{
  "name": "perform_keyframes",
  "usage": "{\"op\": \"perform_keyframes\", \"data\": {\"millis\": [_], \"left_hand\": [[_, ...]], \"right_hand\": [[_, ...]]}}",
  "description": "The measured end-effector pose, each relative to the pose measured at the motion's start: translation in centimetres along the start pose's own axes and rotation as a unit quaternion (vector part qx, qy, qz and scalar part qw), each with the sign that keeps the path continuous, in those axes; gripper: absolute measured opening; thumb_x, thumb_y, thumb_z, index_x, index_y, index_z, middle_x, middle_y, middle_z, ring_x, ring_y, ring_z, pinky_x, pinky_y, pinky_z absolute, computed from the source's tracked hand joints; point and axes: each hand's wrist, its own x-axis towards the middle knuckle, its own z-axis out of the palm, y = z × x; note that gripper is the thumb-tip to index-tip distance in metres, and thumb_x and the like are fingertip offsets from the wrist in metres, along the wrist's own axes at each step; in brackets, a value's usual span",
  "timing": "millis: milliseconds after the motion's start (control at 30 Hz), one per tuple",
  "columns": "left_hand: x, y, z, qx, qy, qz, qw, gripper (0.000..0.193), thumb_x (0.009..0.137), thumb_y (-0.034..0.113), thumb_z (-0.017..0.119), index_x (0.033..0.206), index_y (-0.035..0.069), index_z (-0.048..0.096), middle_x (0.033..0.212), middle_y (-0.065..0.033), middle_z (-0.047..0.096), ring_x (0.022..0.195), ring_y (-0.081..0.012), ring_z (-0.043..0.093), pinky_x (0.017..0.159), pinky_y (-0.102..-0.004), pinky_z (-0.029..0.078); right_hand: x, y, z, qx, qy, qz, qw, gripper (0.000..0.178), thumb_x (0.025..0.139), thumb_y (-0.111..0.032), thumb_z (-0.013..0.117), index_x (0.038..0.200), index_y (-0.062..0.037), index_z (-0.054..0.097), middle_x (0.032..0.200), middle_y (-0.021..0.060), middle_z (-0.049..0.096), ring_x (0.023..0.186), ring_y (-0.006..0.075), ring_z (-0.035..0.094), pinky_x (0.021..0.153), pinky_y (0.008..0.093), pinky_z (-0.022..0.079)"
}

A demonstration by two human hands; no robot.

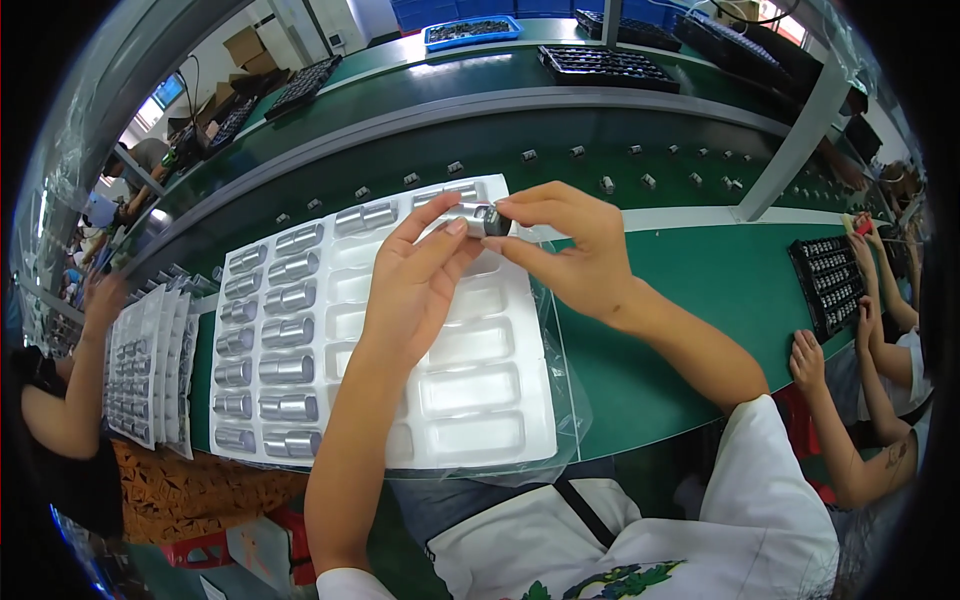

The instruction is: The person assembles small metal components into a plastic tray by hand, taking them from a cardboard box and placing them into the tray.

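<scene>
Over the far edge of a white moulded tray (541, 400), I hold a silver metal cylinder (468, 212) with a dark end at its right. My left hand (412, 275) is closed around its left part, thumb and fingers on the metal. From the other side my right hand (585, 245) pinches the dark end between thumb and forefinger. Silver cylinders (288, 368) fill pockets in the tray's left columns and a few at its far side. The pockets nearer the right side are bare. My left forearm hides part of the middle.
Stacked trays of cylinders (150, 370) stand at the left beside a neighbour's arm (65, 420). Beyond runs a green belt with small metal parts (607, 185). A black tray (828, 285) lies at the right near other people's hands (808, 360). A grey post (790, 145) rises far right.
</scene>
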Motion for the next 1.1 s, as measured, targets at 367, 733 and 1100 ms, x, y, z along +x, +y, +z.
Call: {"op": "perform_keyframes", "data": {"millis": [367, 733, 1100], "left_hand": [[-0.3, -0.6, 0.6, 0.0, -0.011, -0.003, 1.0, 0.04, 0.097, -0.001, 0.056, 0.137, -0.003, 0.049, 0.12, -0.014, 0.063, 0.105, -0.0192, 0.064, 0.094, -0.032, 0.054], [-0.3, -0.9, 1.1, 0.2, -0.032, 0.003, 0.979, 0.026, 0.091, 0.003, 0.068, 0.116, -0.003, 0.063, 0.1, -0.0075, 0.068, 0.094, -0.0148, 0.067, 0.086, -0.0264, 0.053], [0.0, -0.8, 1.3, 0.424, 0.058, 0.213, 0.878, 0.05, 0.088, 0.013, 0.073, 0.132, -0.001, 0.053, 0.129, -0.0167, 0.055, 0.111, -0.0266, 0.06, 0.086, -0.0348, 0.055]], "right_hand": [[-0.3, -1.6, 0.2, -0.035, 0.015, 0.095, 0.995, 0.045, 0.076, -0.014, 0.083, 0.116, -0.0008, 0.067, 0.101, 0.0139, 0.073, 0.091, 0.0227, 0.071, 0.08, 0.0316, 0.055], [-0.3, -2.4, 0.9, -0.151, 0.031, -0.114, 0.981, 0.043, 0.065, -0.01, 0.084, 0.106, -0.008, 0.07, 0.095, 0.0065, 0.071, 0.083, 0.0254, 0.067, 0.074, 0.0361, 0.051], [1.9, 2.3, 0.6, -0.112, 0.044, 0.024, 0.992, 0.035, 0.069, -0.01, 0.08, 0.101, -0.0029, 0.067, 0.096, 0.0121, 0.068, 0.084, 0.0277, 0.066, 0.073, 0.0363, 0.053]]}}
